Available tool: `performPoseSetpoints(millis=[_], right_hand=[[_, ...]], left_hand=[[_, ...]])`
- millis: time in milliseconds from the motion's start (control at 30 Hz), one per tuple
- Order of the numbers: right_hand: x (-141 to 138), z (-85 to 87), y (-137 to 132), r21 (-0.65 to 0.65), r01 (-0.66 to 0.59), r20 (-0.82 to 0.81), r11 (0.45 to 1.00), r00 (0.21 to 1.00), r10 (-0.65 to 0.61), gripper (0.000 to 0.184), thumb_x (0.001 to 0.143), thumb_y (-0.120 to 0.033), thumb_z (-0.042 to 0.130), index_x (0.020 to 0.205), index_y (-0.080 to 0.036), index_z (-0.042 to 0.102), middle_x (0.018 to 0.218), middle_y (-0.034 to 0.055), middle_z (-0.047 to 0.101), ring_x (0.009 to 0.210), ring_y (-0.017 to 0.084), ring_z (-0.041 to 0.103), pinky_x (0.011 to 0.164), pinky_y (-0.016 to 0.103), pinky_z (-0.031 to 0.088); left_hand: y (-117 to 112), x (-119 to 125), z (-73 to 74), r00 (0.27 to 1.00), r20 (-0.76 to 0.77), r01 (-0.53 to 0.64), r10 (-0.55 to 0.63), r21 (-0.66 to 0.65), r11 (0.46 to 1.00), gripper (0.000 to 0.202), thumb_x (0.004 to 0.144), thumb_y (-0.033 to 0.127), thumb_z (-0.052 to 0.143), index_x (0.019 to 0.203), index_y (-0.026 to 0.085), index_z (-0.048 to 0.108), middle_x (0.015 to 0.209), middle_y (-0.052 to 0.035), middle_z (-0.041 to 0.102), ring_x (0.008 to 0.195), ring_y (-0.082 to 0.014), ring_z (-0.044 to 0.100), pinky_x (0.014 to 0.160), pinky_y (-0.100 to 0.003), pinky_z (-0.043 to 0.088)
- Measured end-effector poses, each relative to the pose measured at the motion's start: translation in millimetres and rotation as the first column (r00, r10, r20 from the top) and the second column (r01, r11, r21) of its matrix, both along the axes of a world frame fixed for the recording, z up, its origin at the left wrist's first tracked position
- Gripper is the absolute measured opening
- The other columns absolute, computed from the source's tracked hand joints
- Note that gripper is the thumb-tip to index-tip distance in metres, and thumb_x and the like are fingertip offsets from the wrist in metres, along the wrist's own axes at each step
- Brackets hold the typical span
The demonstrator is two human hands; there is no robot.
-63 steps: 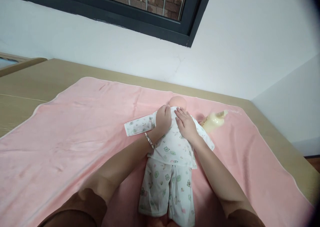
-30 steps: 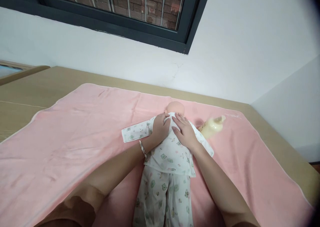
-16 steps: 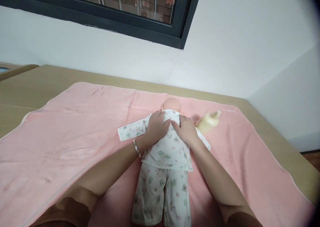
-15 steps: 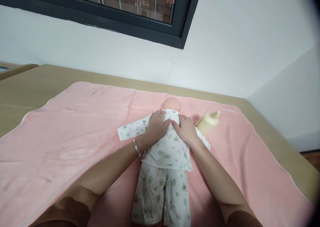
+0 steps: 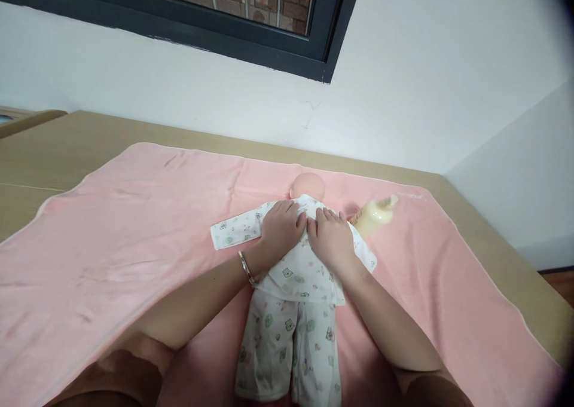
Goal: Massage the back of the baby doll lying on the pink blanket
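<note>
A bald baby doll [image 5: 308,186] lies lengthwise ahead of me in a white shirt [image 5: 298,281] and white trousers [image 5: 269,347], both printed with small green and pink figures. Its face is out of sight. My left hand [image 5: 283,226] is closed on the cloth at the left of the doll's upper body, a silver bangle around the wrist. Beside it, my right hand [image 5: 330,235] has curled fingers on the right side of the same shirt. The thumbs point towards each other, slightly apart. Some fingertips are hidden against the fabric.
A feeding bottle [image 5: 376,214] with pale yellow contents lies right of the doll's shoulder. Beneath everything is a pink blanket [image 5: 147,216] on a wooden tabletop [image 5: 103,133]. Behind rise a white wall [image 5: 385,108] and a dark-framed window [image 5: 269,54].
Both thumbs have drawn in against the fingers, and the fingers have curled more on the shirt. The right hand has slid slightly down and left. The doll and bottle stay in place.
</note>
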State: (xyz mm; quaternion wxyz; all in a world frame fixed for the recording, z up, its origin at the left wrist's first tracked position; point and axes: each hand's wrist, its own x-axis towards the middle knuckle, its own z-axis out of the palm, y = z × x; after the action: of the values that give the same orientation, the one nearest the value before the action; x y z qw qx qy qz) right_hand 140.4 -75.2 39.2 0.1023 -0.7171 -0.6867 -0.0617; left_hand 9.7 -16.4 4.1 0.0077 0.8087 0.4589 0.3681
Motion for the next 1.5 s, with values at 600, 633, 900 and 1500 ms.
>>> performPoseSetpoints(millis=[600,633,900,1500], right_hand=[[-5.5,-3.3,-1.0,-0.003,0.035,0.026,0.999,0.999,-0.035,0.051,0.103,-0.033,0.031,0.141,-0.004,0.051,0.139,0.0232,0.059,0.132,0.034,0.052,0.116,0.048,0.028],[-3.3,-2.9,1.3,-0.028,0.050,0.005,0.998,0.999,-0.050,0.053,0.103,-0.036,0.032,0.140,-0.004,0.050,0.139,0.0237,0.058,0.133,0.034,0.051,0.115,0.048,0.029],[18.3,-5.4,26.5,-0.102,-0.025,-0.108,0.994,0.994,0.014,0.058,0.099,-0.037,0.037,0.148,-0.007,0.040,0.152,0.0205,0.046,0.141,0.032,0.040,0.116,0.049,0.029],[7.3,-7.2,14.1,-0.013,0.021,-0.127,1.000,0.992,-0.023,0.053,0.097,-0.042,0.043,0.138,-0.009,0.050,0.138,0.0175,0.058,0.129,0.034,0.048,0.112,0.049,0.030]], left_hand=[[-3.6,-3.1,-3.0,1.000,0.019,0.007,-0.008,0.039,0.999,0.023,0.093,0.028,0.051,0.103,0.016,0.067,0.108,-0.0121,0.071,0.104,-0.0278,0.064,0.093,-0.042,0.052],[-1.2,-3.5,-3.6,0.999,0.031,0.009,-0.009,0.012,1.000,0.025,0.092,0.028,0.052,0.107,0.015,0.067,0.110,-0.0126,0.071,0.106,-0.0283,0.063,0.095,-0.043,0.051],[19.1,-6.8,-4.1,0.986,-0.052,0.154,-0.159,-0.087,0.984,0.040,0.096,0.029,0.046,0.132,0.014,0.058,0.130,-0.0149,0.062,0.121,-0.0299,0.056,0.106,-0.048,0.044],[-9.9,-7.5,15.4,0.991,-0.128,-0.036,0.024,-0.089,0.995,0.019,0.093,0.025,0.050,0.104,0.016,0.064,0.105,-0.0116,0.068,0.103,-0.0281,0.061,0.089,-0.041,0.050]])
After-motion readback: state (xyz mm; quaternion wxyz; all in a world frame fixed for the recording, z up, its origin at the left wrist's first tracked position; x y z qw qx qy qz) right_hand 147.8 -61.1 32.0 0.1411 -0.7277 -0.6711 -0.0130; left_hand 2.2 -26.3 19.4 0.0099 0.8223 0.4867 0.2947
